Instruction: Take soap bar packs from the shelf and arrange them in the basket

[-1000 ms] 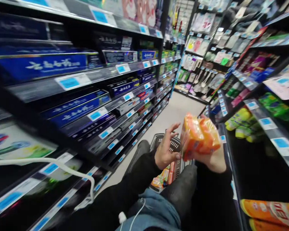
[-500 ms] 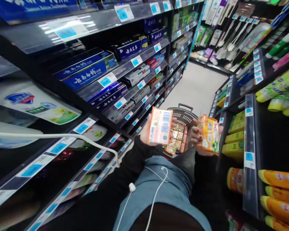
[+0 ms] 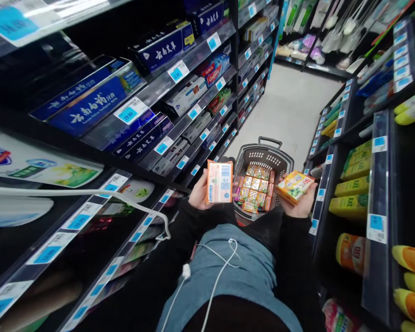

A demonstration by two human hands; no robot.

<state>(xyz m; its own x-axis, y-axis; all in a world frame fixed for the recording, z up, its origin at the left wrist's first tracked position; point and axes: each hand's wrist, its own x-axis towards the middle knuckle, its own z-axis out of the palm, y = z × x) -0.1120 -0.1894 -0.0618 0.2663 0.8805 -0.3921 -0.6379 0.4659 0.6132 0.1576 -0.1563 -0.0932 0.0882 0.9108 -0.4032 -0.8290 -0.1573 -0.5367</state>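
Note:
My left hand [image 3: 198, 192] is closed around an orange-edged soap bar pack [image 3: 220, 181], its pale back with barcode and print facing up at me. In my right hand [image 3: 301, 203] is another soap bar pack [image 3: 295, 186], orange and yellow with green leaves on its front, tilted and lying across the fingers. Between and beyond both hands stands a dark shopping basket [image 3: 264, 151] with a raised handle. Several small orange-wrapped packs [image 3: 257, 185] lie in rows inside it. Neither held pack is in the basket.
Toothpaste boxes [image 3: 97, 103] fill the left shelves, and a white pouch [image 3: 38, 161] sticks out below them. A white cable [image 3: 124, 200] crosses at left. On the right shelf are yellow-green boxes [image 3: 349, 205] and orange bottles [image 3: 413, 265]. The pale aisle floor [image 3: 293, 97] runs ahead.
The right-hand pack has turned from nearly upright to a flatter tilt, with the hand now beneath it. The left-hand pack shifted slightly left in view. More of the basket shows.

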